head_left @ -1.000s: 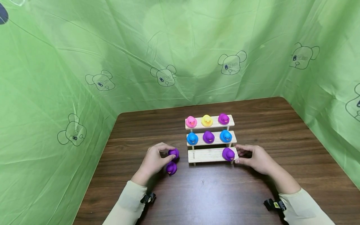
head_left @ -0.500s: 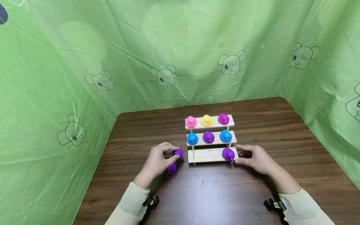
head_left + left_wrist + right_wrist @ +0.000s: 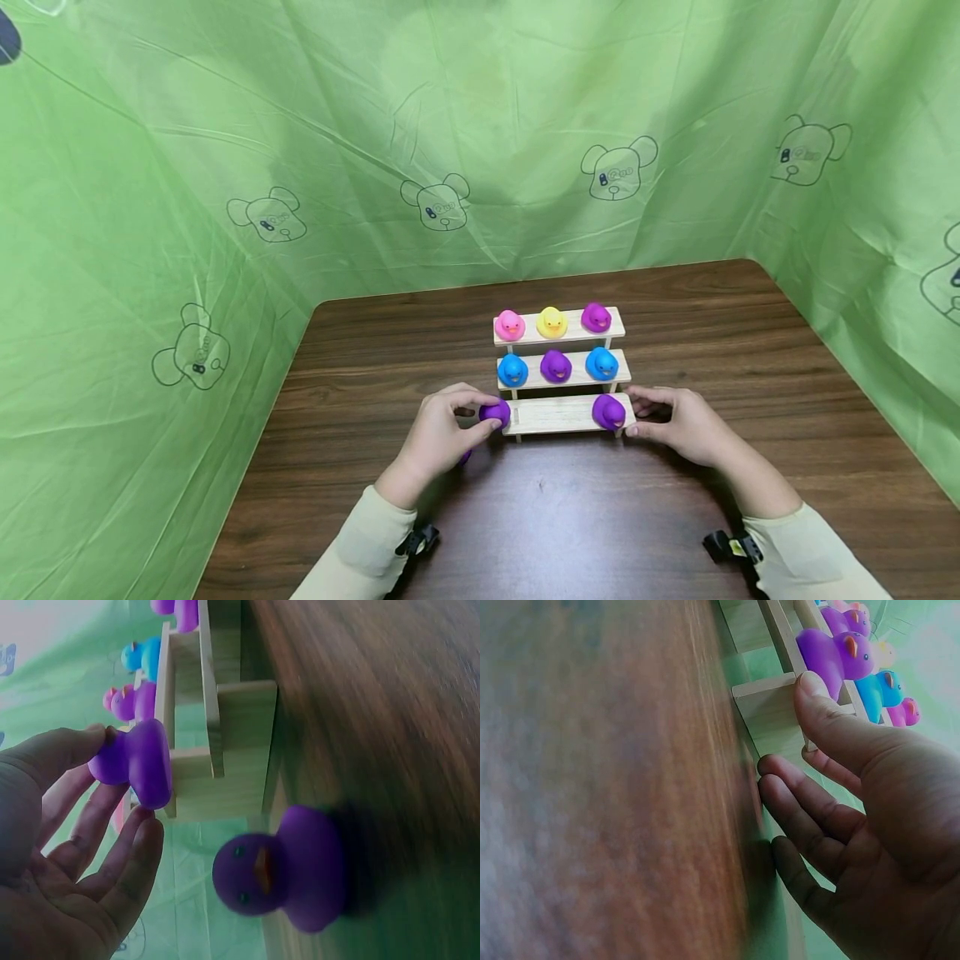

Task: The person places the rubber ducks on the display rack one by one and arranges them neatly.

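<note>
My left hand (image 3: 446,429) pinches a purple rubber duck (image 3: 495,413) between thumb and fingers, at the left end of the lowest step of a wooden display stand (image 3: 558,415). In the left wrist view that duck (image 3: 139,761) is held above the table, beside the stand. Another purple duck (image 3: 281,870) sits on the table below; the head view shows only a sliver of it past my hand. My right hand (image 3: 686,423) grips the stand's right end with thumb and index finger, next to a purple duck (image 3: 609,412) on the lowest step. Its other fingers (image 3: 802,817) lie loosely bent.
Blue duck (image 3: 513,370), purple duck (image 3: 556,367) and blue duck (image 3: 602,364) line the middle step. On the top step are a pink duck (image 3: 510,325), a yellow duck (image 3: 552,322) and a purple duck (image 3: 596,317). Green cloth (image 3: 525,150) surrounds the wooden table (image 3: 570,517).
My left hand has carried its purple duck rightward, from beside the other loose duck to the stand's left end. My right hand has stayed at the stand.
</note>
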`<action>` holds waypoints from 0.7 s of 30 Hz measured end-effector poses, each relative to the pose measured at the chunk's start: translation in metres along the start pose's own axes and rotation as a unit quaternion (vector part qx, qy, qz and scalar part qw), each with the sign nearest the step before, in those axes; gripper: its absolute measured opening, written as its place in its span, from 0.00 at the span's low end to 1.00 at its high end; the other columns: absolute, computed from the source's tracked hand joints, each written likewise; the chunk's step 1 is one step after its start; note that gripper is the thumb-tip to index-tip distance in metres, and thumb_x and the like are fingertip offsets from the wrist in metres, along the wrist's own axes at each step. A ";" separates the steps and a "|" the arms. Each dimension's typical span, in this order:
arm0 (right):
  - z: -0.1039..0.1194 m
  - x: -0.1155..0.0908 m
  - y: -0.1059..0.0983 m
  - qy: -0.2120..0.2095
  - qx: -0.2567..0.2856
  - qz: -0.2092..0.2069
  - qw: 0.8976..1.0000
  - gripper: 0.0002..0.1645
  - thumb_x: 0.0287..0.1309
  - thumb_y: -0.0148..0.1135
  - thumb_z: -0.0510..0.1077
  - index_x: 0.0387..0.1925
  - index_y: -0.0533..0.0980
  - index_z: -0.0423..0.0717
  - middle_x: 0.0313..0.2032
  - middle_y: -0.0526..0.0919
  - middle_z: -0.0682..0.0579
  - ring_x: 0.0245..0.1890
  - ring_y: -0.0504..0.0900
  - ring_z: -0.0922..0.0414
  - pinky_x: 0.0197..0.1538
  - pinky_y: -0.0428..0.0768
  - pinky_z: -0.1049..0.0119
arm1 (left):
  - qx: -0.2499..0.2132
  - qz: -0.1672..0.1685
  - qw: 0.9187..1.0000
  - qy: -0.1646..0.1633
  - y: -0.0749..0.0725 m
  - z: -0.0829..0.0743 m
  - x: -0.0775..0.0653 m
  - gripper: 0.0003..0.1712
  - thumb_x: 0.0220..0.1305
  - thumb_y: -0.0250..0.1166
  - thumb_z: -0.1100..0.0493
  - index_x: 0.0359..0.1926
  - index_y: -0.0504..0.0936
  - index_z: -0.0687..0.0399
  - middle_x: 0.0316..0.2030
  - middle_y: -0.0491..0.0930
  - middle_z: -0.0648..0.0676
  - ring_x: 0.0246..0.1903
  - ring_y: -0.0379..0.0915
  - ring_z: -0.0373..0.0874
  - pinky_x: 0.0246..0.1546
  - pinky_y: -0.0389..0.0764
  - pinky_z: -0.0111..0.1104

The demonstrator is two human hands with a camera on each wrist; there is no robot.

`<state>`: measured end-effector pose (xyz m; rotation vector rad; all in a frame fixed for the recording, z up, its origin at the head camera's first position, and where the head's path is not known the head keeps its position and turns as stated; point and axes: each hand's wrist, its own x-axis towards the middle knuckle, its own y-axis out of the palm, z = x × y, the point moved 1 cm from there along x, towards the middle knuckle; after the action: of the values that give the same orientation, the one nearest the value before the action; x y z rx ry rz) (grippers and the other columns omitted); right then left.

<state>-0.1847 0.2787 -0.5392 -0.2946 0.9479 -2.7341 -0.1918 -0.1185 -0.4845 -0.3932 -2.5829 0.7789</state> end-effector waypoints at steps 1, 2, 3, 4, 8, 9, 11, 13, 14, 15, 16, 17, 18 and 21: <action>0.000 0.000 0.000 0.001 0.000 0.000 1.000 0.38 0.53 0.83 0.51 0.62 0.81 0.36 0.39 0.89 0.56 0.43 0.87 0.53 0.50 0.87 0.56 | 0.000 -0.001 1.000 0.003 0.002 -0.001 0.000 0.13 0.59 0.80 0.62 0.45 0.92 0.52 0.41 0.88 0.45 0.43 0.84 0.41 0.45 0.89 0.37; 0.000 0.000 0.000 0.001 0.000 0.001 1.000 0.38 0.53 0.83 0.51 0.62 0.81 0.36 0.39 0.89 0.56 0.43 0.87 0.53 0.50 0.87 0.56 | 0.000 -0.001 1.000 0.008 0.003 -0.002 0.001 0.13 0.59 0.80 0.63 0.46 0.92 0.52 0.41 0.88 0.45 0.43 0.84 0.41 0.45 0.89 0.37; 0.001 0.000 0.000 0.002 0.000 0.001 1.000 0.39 0.53 0.83 0.51 0.62 0.81 0.37 0.39 0.89 0.56 0.43 0.87 0.53 0.50 0.87 0.56 | -0.001 -0.003 1.000 0.012 0.005 -0.002 0.001 0.13 0.59 0.80 0.63 0.46 0.92 0.52 0.41 0.88 0.45 0.43 0.84 0.41 0.44 0.89 0.37; 0.001 0.000 0.000 0.002 0.001 0.001 1.000 0.39 0.53 0.83 0.51 0.62 0.81 0.36 0.39 0.89 0.55 0.43 0.87 0.53 0.50 0.87 0.56 | 0.000 -0.004 1.000 0.016 0.007 -0.003 0.002 0.13 0.59 0.80 0.63 0.46 0.92 0.52 0.41 0.88 0.45 0.43 0.84 0.41 0.44 0.89 0.37; 0.001 0.000 0.000 0.002 0.001 0.002 1.000 0.39 0.53 0.83 0.51 0.62 0.80 0.36 0.39 0.89 0.55 0.43 0.87 0.52 0.50 0.87 0.55 | 0.004 -0.003 1.000 0.027 0.014 -0.005 0.003 0.14 0.59 0.80 0.63 0.47 0.92 0.52 0.41 0.88 0.44 0.44 0.81 0.41 0.44 0.89 0.36; 0.001 0.000 0.000 0.002 0.001 0.002 1.000 0.39 0.53 0.83 0.51 0.62 0.80 0.36 0.40 0.89 0.55 0.43 0.87 0.52 0.50 0.87 0.55 | 0.005 -0.002 1.000 0.029 0.016 -0.006 0.004 0.14 0.59 0.80 0.63 0.47 0.92 0.52 0.41 0.88 0.44 0.45 0.81 0.41 0.44 0.88 0.35; 0.000 0.000 0.000 0.001 0.002 0.001 1.000 0.39 0.53 0.83 0.51 0.62 0.80 0.36 0.40 0.89 0.55 0.43 0.88 0.52 0.50 0.87 0.55 | 0.006 0.001 1.000 0.030 0.020 -0.007 0.004 0.14 0.59 0.80 0.62 0.47 0.92 0.52 0.42 0.88 0.44 0.46 0.80 0.40 0.45 0.88 0.34; 0.000 0.000 0.000 0.001 0.002 0.001 1.000 0.39 0.53 0.83 0.51 0.62 0.80 0.36 0.40 0.89 0.55 0.43 0.88 0.52 0.50 0.87 0.55 | 0.005 0.004 1.000 0.031 0.023 -0.008 0.005 0.15 0.59 0.80 0.62 0.48 0.92 0.52 0.43 0.87 0.44 0.46 0.81 0.39 0.45 0.88 0.33; 0.000 0.000 0.000 0.001 0.002 0.001 1.000 0.39 0.53 0.83 0.51 0.62 0.80 0.36 0.40 0.89 0.55 0.43 0.88 0.52 0.50 0.87 0.55 | 0.003 0.006 1.000 0.030 0.025 -0.009 0.006 0.15 0.59 0.80 0.62 0.48 0.92 0.52 0.44 0.87 0.44 0.47 0.81 0.38 0.45 0.88 0.33; 0.000 0.000 0.000 0.001 0.003 0.001 1.000 0.39 0.53 0.83 0.51 0.62 0.80 0.36 0.40 0.89 0.55 0.43 0.88 0.52 0.50 0.87 0.56 | 0.002 0.008 0.999 0.032 0.027 -0.010 0.006 0.15 0.59 0.80 0.62 0.48 0.92 0.53 0.44 0.87 0.44 0.46 0.81 0.39 0.45 0.88 0.33; 0.000 0.000 0.000 0.002 0.003 0.001 1.000 0.39 0.53 0.83 0.51 0.62 0.80 0.36 0.40 0.89 0.55 0.43 0.88 0.52 0.50 0.87 0.56 | 0.002 0.009 0.999 0.034 0.029 -0.011 0.007 0.15 0.59 0.80 0.62 0.48 0.92 0.53 0.44 0.87 0.45 0.47 0.81 0.39 0.45 0.88 0.34; 0.000 0.000 0.000 0.002 0.003 0.001 1.000 0.39 0.53 0.83 0.51 0.62 0.80 0.36 0.40 0.89 0.55 0.43 0.88 0.52 0.50 0.87 0.56 | 0.003 0.009 0.999 0.037 0.030 -0.012 0.008 0.15 0.59 0.80 0.62 0.48 0.92 0.53 0.45 0.87 0.45 0.47 0.81 0.39 0.45 0.88 0.33; 0.000 0.000 0.000 0.003 0.003 0.001 1.000 0.39 0.53 0.83 0.51 0.62 0.80 0.36 0.40 0.89 0.55 0.43 0.88 0.52 0.49 0.87 0.56 | 0.002 0.009 0.999 0.040 0.032 -0.012 0.008 0.15 0.59 0.80 0.63 0.48 0.92 0.54 0.45 0.87 0.46 0.46 0.81 0.39 0.45 0.88 0.34; 0.000 0.000 0.000 0.003 0.003 0.001 1.000 0.39 0.53 0.83 0.51 0.62 0.80 0.36 0.40 0.89 0.55 0.43 0.88 0.52 0.50 0.87 0.55 | 0.001 0.008 0.999 0.051 0.038 -0.015 0.010 0.15 0.59 0.80 0.63 0.48 0.91 0.54 0.44 0.87 0.46 0.46 0.81 0.39 0.45 0.88 0.33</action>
<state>-0.1848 0.2789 -0.5394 -0.2835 0.9401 -2.7376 -0.1884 -0.0776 -0.4922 -0.4420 -2.4882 0.7465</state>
